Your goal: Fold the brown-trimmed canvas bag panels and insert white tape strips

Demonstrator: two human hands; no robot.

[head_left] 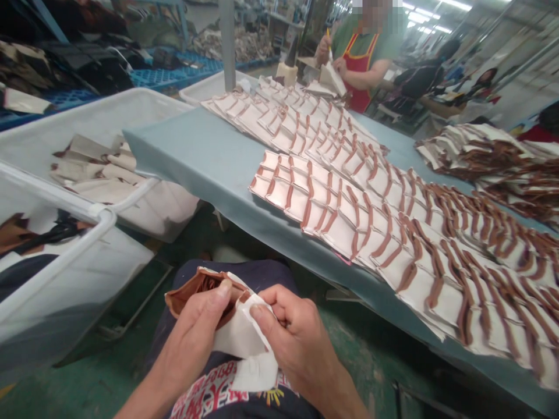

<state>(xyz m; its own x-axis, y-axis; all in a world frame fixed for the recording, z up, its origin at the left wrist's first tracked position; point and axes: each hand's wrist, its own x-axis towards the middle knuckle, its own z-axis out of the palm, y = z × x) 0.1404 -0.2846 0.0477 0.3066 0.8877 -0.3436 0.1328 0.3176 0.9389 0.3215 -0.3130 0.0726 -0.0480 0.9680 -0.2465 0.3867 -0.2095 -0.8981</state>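
Observation:
Over my lap I hold a folded piece of white and brown material (pixel 240 334), which looks like a sewn leather or fabric part. Its brown inner side (pixel 181 291) faces up at the left end, and a white flap hangs from its lower right. My left hand (pixel 198 323) grips it with the thumb pressed on the brown upper edge. My right hand (pixel 290 326) pinches its white right edge between thumb and fingers. The fingertips under the piece are hidden.
A table with a blue-grey cover (pixel 183 145) bears long overlapping rows of white and brown pieces (pixel 323 198). White bins (pixel 109 256) with scraps stand at left. Another pile (pixel 493 157) lies at far right. Across the table a person in a red apron (pixel 358 70) handles a piece.

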